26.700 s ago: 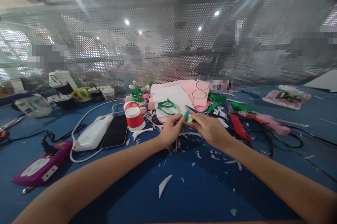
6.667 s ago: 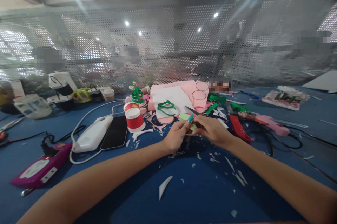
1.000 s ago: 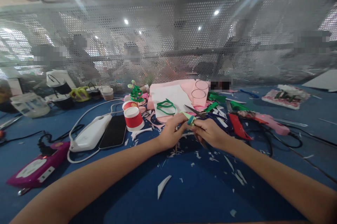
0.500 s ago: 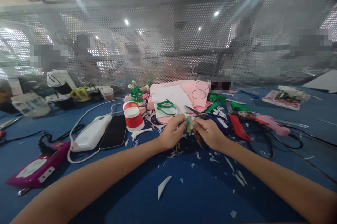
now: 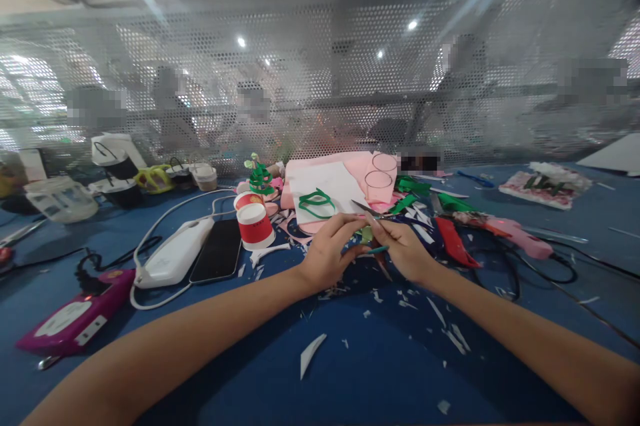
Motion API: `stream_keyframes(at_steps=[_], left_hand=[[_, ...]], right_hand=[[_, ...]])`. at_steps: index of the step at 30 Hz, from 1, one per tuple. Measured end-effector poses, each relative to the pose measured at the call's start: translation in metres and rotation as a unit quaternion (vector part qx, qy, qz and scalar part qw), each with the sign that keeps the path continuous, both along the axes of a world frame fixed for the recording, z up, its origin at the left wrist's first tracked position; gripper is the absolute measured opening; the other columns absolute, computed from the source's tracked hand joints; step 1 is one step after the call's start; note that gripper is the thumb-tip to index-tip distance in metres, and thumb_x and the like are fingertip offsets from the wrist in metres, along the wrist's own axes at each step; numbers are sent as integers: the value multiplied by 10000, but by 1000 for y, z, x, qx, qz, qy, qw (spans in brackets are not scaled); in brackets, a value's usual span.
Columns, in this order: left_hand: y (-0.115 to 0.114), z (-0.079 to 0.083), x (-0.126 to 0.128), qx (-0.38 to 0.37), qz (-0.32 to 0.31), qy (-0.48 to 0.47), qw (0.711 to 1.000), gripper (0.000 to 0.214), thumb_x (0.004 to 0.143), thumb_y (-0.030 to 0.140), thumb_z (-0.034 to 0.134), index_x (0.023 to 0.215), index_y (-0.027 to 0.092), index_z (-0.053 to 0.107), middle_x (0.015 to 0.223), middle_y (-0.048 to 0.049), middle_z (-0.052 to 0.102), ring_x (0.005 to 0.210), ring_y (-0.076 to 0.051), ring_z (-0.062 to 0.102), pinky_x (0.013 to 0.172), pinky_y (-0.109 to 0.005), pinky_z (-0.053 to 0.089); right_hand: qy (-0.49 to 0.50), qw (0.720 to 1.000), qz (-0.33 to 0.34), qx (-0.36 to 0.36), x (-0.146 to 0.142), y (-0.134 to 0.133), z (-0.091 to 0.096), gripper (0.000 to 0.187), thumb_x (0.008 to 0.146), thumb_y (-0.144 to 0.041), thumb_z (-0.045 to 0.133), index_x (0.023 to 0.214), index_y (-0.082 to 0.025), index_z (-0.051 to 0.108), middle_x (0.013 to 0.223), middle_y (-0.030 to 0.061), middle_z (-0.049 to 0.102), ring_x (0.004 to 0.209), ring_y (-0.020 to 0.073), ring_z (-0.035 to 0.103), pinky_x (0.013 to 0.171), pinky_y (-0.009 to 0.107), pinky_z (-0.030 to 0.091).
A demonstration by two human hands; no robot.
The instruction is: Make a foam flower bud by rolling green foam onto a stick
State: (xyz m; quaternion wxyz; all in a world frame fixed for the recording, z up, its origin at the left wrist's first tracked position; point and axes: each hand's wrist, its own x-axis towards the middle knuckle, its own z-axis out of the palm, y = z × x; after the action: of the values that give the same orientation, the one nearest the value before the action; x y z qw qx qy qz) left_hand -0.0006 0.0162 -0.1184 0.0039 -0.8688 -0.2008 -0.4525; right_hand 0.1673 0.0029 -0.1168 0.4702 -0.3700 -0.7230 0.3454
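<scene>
Both my hands meet above the table. My left hand (image 5: 327,251) is closed, its thumb and fingertips at the end of a thin teal strip (image 5: 376,250). My right hand (image 5: 406,249) pinches close by, and a small light green piece (image 5: 367,234) like paper shows between the hands. Fingers partly cover both pieces, so their full shape is hidden. Just behind the right hand lie scissors (image 5: 367,207), dark blades pointing left over the paper. A green paper loop (image 5: 317,203) rests on a white sheet (image 5: 320,179) over pink sheets (image 5: 383,189).
Left of my hands stand red-and-white paper cups (image 5: 256,229), a black phone (image 5: 216,253), a white power bank (image 5: 174,256) and a purple power strip (image 5: 75,319). A pink glue gun (image 5: 520,236) and red piece (image 5: 455,243) lie right. White scraps (image 5: 313,354) litter the blue table.
The light green piece has shifted lower and is more covered by my fingers. The teal strip now shows lengthwise between the hands. My left fingers have stretched across toward the right hand.
</scene>
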Motion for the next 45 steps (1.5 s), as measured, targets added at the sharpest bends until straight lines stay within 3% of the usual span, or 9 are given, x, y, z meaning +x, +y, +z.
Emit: stream_keyframes(at_steps=[16, 21, 28, 41, 45], left_hand=[[7, 0, 0, 53, -33, -61, 996, 323, 790, 163, 549, 1109, 209, 577, 938, -67, 654, 839, -152, 526, 729, -316, 470], [9, 1, -1, 46, -50, -67, 995, 365, 776, 257, 575, 1137, 213, 569, 971, -83, 664, 857, -172, 547, 746, -349, 477], [8, 2, 3, -33, -52, -84, 995, 260, 779, 213, 570, 1029, 195, 641, 952, -85, 689, 901, -174, 624, 817, -347, 496], [5, -3, -1, -106, -28, -109, 988, 284, 815, 197, 508, 1071, 250, 618, 1054, -48, 657, 1004, -187, 597, 955, -396, 411], [5, 1, -1, -192, -40, -101, 975, 302, 827, 242, 492, 1105, 206, 603, 1079, -76, 645, 997, -194, 591, 919, -368, 430]], right_hand=[[21, 1000, -4, -1, -3, -6, 1, 382, 851, -528, 364, 669, -206, 458, 413, -39, 467, 320, 113, 448, 327, 217, 354], [5, 999, -34, 12, -2, -5, 3, 382, 852, -511, 380, 646, -198, 455, 410, -42, 470, 326, 107, 459, 336, 206, 351], [42, 999, 1, -21, -3, 1, -3, 376, 812, -508, 461, 603, -196, 447, 401, -53, 446, 313, 100, 422, 318, 207, 324], [50, 996, 37, -67, -7, 0, -6, 396, 806, -554, 435, 620, -205, 462, 421, -36, 481, 317, 113, 447, 315, 233, 347], [43, 997, 31, -62, -5, 3, -4, 380, 800, -517, 477, 594, -198, 458, 394, -49, 455, 298, 97, 426, 300, 213, 315]])
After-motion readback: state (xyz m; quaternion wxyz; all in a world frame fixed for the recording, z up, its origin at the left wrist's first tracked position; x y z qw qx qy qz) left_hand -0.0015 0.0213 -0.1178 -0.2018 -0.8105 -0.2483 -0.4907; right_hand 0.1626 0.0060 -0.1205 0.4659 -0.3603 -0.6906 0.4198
